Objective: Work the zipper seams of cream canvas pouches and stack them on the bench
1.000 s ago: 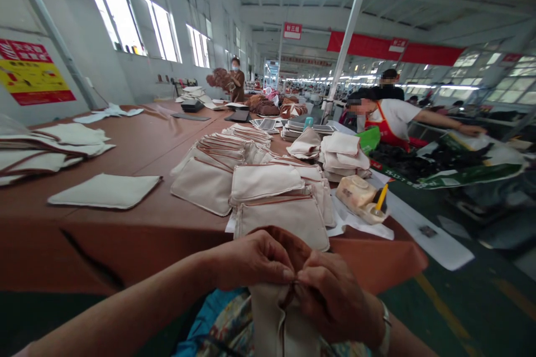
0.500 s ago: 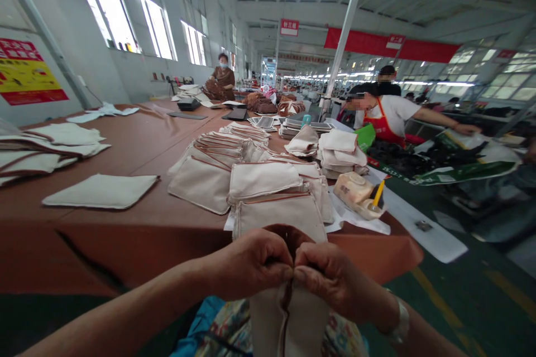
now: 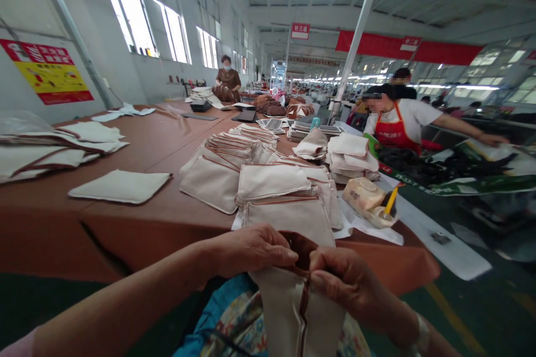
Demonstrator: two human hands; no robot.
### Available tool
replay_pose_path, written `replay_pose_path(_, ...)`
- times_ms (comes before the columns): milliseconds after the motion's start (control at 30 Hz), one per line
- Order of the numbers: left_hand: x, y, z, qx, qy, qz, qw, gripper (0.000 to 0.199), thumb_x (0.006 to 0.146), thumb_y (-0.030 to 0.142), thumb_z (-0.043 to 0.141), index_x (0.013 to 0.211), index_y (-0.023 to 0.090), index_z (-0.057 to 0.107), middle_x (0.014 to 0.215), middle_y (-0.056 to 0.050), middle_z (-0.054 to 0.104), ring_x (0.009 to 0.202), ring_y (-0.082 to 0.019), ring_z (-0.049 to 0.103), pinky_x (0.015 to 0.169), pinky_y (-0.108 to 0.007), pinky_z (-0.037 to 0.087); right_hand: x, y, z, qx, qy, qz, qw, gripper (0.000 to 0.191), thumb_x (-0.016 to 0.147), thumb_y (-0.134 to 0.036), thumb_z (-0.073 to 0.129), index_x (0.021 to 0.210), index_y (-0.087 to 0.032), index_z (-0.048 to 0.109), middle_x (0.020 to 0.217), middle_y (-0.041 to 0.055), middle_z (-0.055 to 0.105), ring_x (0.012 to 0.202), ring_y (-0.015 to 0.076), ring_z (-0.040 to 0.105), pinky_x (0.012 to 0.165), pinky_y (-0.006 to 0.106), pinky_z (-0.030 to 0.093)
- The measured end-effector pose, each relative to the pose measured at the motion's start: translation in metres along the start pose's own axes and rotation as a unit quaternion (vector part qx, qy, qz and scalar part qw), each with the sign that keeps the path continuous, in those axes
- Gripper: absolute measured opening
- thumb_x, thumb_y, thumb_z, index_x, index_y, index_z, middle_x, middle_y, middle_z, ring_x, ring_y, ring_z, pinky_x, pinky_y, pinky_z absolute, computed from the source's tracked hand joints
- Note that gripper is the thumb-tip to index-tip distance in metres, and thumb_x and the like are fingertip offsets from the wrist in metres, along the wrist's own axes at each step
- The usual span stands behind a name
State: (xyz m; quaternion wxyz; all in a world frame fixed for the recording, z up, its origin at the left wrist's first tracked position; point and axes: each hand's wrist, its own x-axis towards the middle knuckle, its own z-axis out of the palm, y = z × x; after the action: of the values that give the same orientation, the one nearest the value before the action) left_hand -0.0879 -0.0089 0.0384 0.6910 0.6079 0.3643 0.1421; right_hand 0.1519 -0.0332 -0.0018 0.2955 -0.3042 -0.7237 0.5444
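Here we go, close up on the L hand (image 3: 255, 251) and R hand (image 3: 345, 281), both together at the top of a canvas pouch (image 3: 288, 312). The pouch is held up over the person's lap, just off the near edge of the brown-covered work table (image 3: 138, 217). L fingers (image 3: 276, 254) curl in by the dark brown lining (image 3: 302, 248), R thumb and fingers pinch tight on the brown binding (image 3: 305, 295) running down the pouch. The 2 hands are closed on it, knuckles almost touching, only a sliver of gap btwn them. In the lap, floral cloth (image 3: 234, 323) w/ blue fabric (image 3: 205, 301) right beside it.

Straight ahead on the table, overlapping rows of canvas pouches (image 3: 272, 181) w/ brown edging, the nearest just past the hands. Nr the table's right edge, a folded stack of canvas pieces (image 3: 349, 156), then a pale container (image 3: 363, 194) w/ a yellow pencil (image 3: 391, 201) sticking up beside it. Over on the right, a co-worker in a red apron (image 3: 396, 128) stretches 1 arm out over a green-and-white woven sack (image 3: 481, 181) heaped w/ dark pieces (image 3: 419, 162). At the far end, another co-worker (image 3: 228, 81) stands behind the table, brown pieces in front.
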Motion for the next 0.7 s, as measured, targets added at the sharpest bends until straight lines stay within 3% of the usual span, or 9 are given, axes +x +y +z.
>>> replay_pose_path(100,-0.003,0.007,0.007,-0.006,-0.004,-0.004,1.0,0.049,0.079,0.056,0.07,0.061,0.015,0.048,0.057,0.006,0.036,0.052,-0.008,0.024,0.048,-0.023,0.017,0.0,-0.001,0.0,-0.004,0.004,0.006,1.0,0.034,0.094,-0.044,0.057,0.075,-0.016,0.053,0.071,-0.0017,0.044,0.065,0.0118,0.033,0.055,0.024,0.026)
replay_pose_path(233,-0.004,0.011,0.013,0.067,-0.008,0.02,0.998,0.044,0.083,0.051,0.065,0.063,0.016,0.048,0.058,0.006,0.034,0.052,-0.008,0.023,0.047,-0.023,0.016,0.003,-0.001,0.003,-0.002,0.032,0.017,0.999,0.031,0.089,-0.038,0.062,0.07,-0.015,0.054,0.067,-0.0022,0.044,0.063,0.0114,0.034,0.054,0.024,0.025)
replay_pose_path(333,0.0,0.003,0.02,0.107,-0.001,0.068,0.992,0.041,0.086,0.047,0.061,0.063,0.017,0.046,0.057,0.006,0.034,0.051,-0.007,0.025,0.046,-0.023,0.017,0.006,0.002,0.01,0.087,0.051,0.015,0.995,0.034,0.085,-0.039,0.068,0.067,-0.015,0.052,0.066,-0.0028,0.044,0.061,0.0101,0.032,0.052,0.022,0.023)
replay_pose_path(467,0.009,-0.014,0.038,0.035,0.072,0.105,0.991,0.04,0.084,0.045,0.06,0.061,0.018,0.04,0.054,0.007,0.031,0.049,-0.007,0.023,0.044,-0.023,0.015,0.01,0.021,0.027,0.335,0.047,0.03,0.94,0.035,0.075,-0.039,0.078,0.066,-0.016,0.052,0.058,-0.006,0.041,0.051,0.007,0.029,0.048,0.02,0.022)
replay_pose_path(567,0.011,-0.017,0.049,-0.006,0.112,0.132,0.985,0.039,0.081,0.043,0.058,0.058,0.019,0.038,0.052,0.007,0.029,0.046,-0.006,0.021,0.043,-0.023,0.015,0.013,0.036,0.032,0.427,0.042,0.03,0.903,0.037,0.071,-0.039,0.08,0.065,-0.017,0.051,0.054,-0.007,0.04,0.047,0.0065,0.028,0.047,0.02,0.022)
replay_pose_path(633,0.009,-0.014,0.051,0.016,0.12,0.158,0.98,0.038,0.083,0.04,0.055,0.057,0.019,0.036,0.053,0.007,0.027,0.047,-0.006,0.021,0.043,-0.022,0.016,0.015,0.037,0.027,0.395,0.026,0.022,0.918,0.037,0.072,-0.041,0.081,0.067,-0.016,0.054,0.058,-0.0055,0.043,0.051,0.0071,0.031,0.05,0.021,0.024)
replay_pose_path(700,0.004,-0.009,0.049,0.071,0.137,0.177,0.972,0.036,0.083,0.035,0.054,0.057,0.019,0.034,0.055,0.007,0.028,0.05,-0.007,0.022,0.044,-0.022,0.016,0.015,0.029,0.016,0.294,0.007,0.006,0.956,0.036,0.079,-0.045,0.076,0.074,-0.013,0.061,0.065,-0.0027,0.048,0.057,0.0085,0.035,0.054,0.021,0.025)
